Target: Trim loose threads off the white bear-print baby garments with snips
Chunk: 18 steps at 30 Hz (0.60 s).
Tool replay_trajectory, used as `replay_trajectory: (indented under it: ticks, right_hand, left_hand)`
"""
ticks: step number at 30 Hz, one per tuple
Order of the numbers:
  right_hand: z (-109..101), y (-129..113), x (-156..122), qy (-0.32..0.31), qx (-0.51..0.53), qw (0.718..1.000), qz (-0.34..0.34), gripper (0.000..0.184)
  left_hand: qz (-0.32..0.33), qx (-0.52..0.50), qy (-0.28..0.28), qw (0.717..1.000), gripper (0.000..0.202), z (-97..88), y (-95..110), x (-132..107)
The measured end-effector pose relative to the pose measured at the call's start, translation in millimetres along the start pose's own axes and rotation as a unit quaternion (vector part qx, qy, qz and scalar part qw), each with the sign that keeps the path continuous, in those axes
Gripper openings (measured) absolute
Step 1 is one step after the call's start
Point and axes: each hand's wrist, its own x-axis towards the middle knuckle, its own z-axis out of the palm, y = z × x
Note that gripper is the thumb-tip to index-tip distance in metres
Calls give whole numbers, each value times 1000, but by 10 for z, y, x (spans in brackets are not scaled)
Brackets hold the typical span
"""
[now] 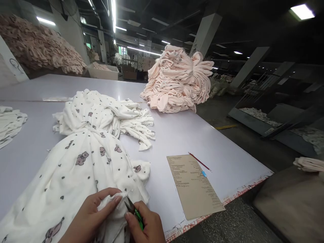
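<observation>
White fleece fabric (83, 172) printed with grey bears and dots spreads over the near left of the table. My left hand (95, 212) pinches an edge of it between thumb and fingers. Close beside, my right hand (146, 222) is closed around thread snips (136, 214) with green handles and dark blades. The blade tips point up and left, right at the pinched edge; whether they touch the cloth I cannot tell. Behind the near piece, more of the same white fabric (91, 111) lies gathered in a bunch.
A tall bundle of pink fabric (177, 81) stands at the table's far right edge. To my right lie a written-on cardboard sheet (194, 189), a red pencil (199, 162) and a small blue piece (204, 173). More white cloth (11, 123) sits at far left. Pink heaps (37, 44) rise behind.
</observation>
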Motion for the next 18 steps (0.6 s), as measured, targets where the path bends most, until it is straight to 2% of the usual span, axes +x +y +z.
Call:
replay_trajectory:
  ticks: [4, 11, 18]
  right_hand:
    - [5, -50, 38, 15, 4, 1000, 14, 41]
    - [19, -82, 35, 20, -39, 999, 2, 40]
    - [-15, -24, -2, 18, 0, 1000, 13, 42]
  left_hand:
    - [21, -2, -1, 1000, 33, 22, 17, -39]
    - [44, -8, -70, 997, 28, 12, 11, -46]
    - [75, 12, -37, 996, 26, 51, 2, -75]
